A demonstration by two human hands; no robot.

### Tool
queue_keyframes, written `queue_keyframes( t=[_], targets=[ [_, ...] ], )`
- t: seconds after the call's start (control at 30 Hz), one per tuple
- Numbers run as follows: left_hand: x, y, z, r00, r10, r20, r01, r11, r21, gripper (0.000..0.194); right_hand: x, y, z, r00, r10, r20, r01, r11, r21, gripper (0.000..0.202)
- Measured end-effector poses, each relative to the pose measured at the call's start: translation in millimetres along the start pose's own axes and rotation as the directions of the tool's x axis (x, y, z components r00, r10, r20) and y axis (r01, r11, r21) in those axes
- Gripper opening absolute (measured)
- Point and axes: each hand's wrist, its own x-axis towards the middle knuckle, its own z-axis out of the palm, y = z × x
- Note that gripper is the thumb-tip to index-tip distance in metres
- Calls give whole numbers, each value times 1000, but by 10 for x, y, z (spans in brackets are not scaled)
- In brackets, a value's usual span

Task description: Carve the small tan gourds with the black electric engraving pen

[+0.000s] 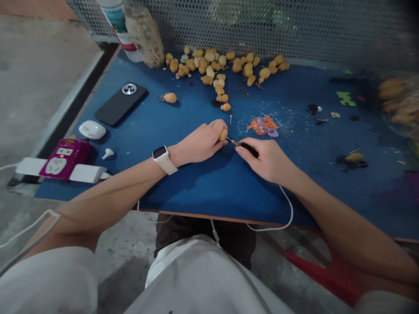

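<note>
My left hand (206, 141), with a watch at its wrist, is closed round a small tan gourd (223, 134) above the blue tabletop. Fingers of my right hand (262, 155) grip a pen-like tool (248, 148) with a dark handle and thin metal tip. That tip points left and meets the gourd's side, or comes very close; I cannot tell which. A white cable (291, 209) hangs below my right wrist, and whether it joins the tool is hidden. Just beyond my hands lies a small heap of orange and lilac scraps (263, 125).
Many small gourds (209, 65) lie along the perforated metal panel (262, 35). At left are a phone (121, 104), an earbud case (92, 130), an earbud (108, 153) and a purple power socket (67, 159). A bottle (121, 30) and a jar (144, 35) stand back left.
</note>
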Motion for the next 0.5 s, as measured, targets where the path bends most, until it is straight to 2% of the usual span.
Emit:
queue_keyframes(
  t=[0.5],
  targets=[
    [7, 12, -10, 1000, -9, 15, 9, 1000, 15, 20, 3, 43, 17, 1000, -3, -17, 4, 1000, 11, 32]
  ],
)
